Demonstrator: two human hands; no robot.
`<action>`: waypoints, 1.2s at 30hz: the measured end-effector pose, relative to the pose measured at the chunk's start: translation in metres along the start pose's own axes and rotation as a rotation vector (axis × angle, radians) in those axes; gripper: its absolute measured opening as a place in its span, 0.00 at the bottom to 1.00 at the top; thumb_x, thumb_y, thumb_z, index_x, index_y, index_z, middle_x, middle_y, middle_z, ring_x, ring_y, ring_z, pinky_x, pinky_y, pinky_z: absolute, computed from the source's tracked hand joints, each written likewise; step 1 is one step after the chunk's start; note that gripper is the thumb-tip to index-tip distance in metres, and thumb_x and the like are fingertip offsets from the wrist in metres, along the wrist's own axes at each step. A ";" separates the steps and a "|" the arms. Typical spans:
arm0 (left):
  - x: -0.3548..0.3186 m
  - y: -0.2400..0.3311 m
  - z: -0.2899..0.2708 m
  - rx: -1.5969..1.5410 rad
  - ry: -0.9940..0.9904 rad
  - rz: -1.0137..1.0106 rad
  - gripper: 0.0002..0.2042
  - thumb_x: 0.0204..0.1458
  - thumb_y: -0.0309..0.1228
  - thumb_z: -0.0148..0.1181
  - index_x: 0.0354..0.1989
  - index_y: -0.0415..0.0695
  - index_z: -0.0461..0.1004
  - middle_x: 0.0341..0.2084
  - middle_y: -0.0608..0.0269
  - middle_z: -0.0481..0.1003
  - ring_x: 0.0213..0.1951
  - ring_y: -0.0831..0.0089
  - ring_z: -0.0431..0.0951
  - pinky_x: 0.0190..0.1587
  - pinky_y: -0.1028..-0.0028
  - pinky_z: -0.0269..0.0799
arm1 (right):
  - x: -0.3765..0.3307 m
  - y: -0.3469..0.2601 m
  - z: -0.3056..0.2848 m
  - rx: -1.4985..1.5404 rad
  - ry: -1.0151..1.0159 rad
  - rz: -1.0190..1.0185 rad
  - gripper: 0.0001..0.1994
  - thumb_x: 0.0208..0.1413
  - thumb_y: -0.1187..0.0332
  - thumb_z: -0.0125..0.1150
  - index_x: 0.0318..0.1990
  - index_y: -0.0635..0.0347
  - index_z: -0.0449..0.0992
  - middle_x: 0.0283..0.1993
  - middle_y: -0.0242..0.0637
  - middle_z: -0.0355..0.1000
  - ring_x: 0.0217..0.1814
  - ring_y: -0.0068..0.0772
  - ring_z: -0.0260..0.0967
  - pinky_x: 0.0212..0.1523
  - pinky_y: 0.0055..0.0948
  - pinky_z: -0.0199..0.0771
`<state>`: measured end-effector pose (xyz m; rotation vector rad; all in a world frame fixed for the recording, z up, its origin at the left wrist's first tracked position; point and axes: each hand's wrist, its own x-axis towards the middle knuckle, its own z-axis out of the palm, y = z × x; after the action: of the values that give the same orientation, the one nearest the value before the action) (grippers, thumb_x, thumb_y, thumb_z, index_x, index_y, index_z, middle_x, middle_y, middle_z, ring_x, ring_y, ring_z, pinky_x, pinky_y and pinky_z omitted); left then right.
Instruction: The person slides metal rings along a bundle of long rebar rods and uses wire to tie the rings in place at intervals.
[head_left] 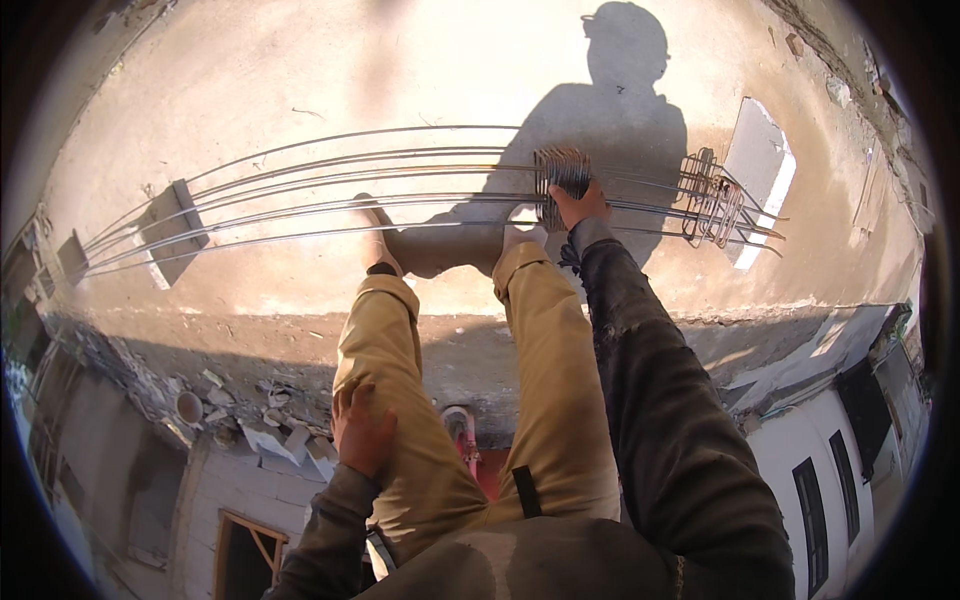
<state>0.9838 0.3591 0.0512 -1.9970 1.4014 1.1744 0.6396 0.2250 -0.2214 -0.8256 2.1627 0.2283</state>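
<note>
My right hand is closed on a tight bundle of rectangular steel stirrups, which sits around long thin rebars. Those rebars run left to right across the concrete, raised on light blocks at each end. A looser group of stirrups hangs on the bars near the right block. My left hand lies on my left thigh, fingers apart, holding nothing. Both my feet are beside the bars, the right one close to the stirrup bundle.
At the left, a block props the bars, with a smaller block at their ends. Below the slab edge lie broken masonry pieces. A pinkish-red metal object shows between my legs. My shadow falls across the bars.
</note>
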 end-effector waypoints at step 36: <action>0.044 -0.369 -0.070 -0.479 -0.161 -0.235 0.22 0.41 0.41 0.54 0.46 0.46 0.68 0.49 0.56 0.62 0.56 0.56 0.59 0.51 0.53 0.61 | -0.401 -0.526 0.476 0.107 -0.274 -0.657 0.38 0.43 0.69 0.58 0.62 0.62 0.46 0.60 0.57 0.50 0.62 0.51 0.52 0.61 0.35 0.57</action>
<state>1.3526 0.4298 0.0094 -2.2374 0.8305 1.6279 1.4534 0.2098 -0.1905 -1.3037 1.5403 -0.1058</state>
